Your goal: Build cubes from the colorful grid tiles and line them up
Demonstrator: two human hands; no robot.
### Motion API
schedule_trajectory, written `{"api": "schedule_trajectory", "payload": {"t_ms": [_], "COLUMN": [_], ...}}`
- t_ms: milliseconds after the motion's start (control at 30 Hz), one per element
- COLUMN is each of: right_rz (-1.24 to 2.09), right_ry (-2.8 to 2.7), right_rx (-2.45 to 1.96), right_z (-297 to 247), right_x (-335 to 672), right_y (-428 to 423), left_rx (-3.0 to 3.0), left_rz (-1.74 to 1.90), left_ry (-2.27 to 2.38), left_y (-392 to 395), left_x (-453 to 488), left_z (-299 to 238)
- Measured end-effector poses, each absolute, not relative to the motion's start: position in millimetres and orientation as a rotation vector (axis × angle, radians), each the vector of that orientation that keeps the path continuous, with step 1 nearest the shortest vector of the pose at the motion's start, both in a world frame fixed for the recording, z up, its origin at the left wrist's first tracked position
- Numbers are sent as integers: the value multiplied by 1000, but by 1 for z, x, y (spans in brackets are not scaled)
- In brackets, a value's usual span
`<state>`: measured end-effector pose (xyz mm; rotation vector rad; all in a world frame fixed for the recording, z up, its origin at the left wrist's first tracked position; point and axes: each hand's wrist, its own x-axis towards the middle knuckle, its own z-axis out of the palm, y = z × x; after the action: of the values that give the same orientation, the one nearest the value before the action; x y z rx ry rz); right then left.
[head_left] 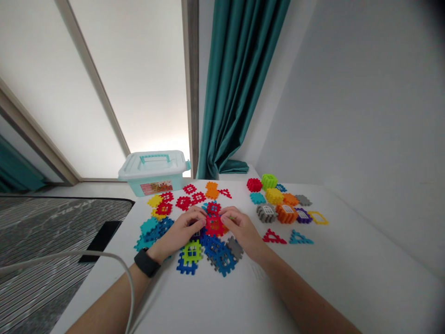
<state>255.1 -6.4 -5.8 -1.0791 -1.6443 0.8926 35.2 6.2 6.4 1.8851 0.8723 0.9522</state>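
A red interlocking plastic tile (214,226) is held between my two hands above the pile in the middle of the table. My left hand (187,226), with a dark watch on its wrist, pinches the tile's left edge. Its right edge is gripped by my right hand (241,228), the fingers curled. Just beyond lies another red tile (213,208). Below my hands are blue tiles (219,254), a lime green tile (192,251) and a grey tile (235,248). My fingers partly cover the held tile's edges.
A lidded storage box (158,172) stands at the back left of the white table (215,306). Stacked tiles (274,196) sit to the right, with a red triangle (274,236) and a blue triangle (301,237) nearer. A pale cable (128,273) crosses over my left forearm.
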Motion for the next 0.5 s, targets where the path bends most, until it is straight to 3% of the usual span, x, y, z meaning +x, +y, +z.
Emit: {"api": "schedule_trajectory", "payload": {"t_ms": [300, 500], "right_rz": [868, 518], "right_ry": [-1690, -1788], "right_rx": [-1061, -1015], "right_z": [-2, -3], "right_x": [255, 254], "right_y": [-7, -12], "left_rx": [1875, 1898], "left_rz": [959, 943], "left_ry": [885, 904], "left_y": [5, 6], "left_x": [35, 34], "left_z": [10, 8]}}
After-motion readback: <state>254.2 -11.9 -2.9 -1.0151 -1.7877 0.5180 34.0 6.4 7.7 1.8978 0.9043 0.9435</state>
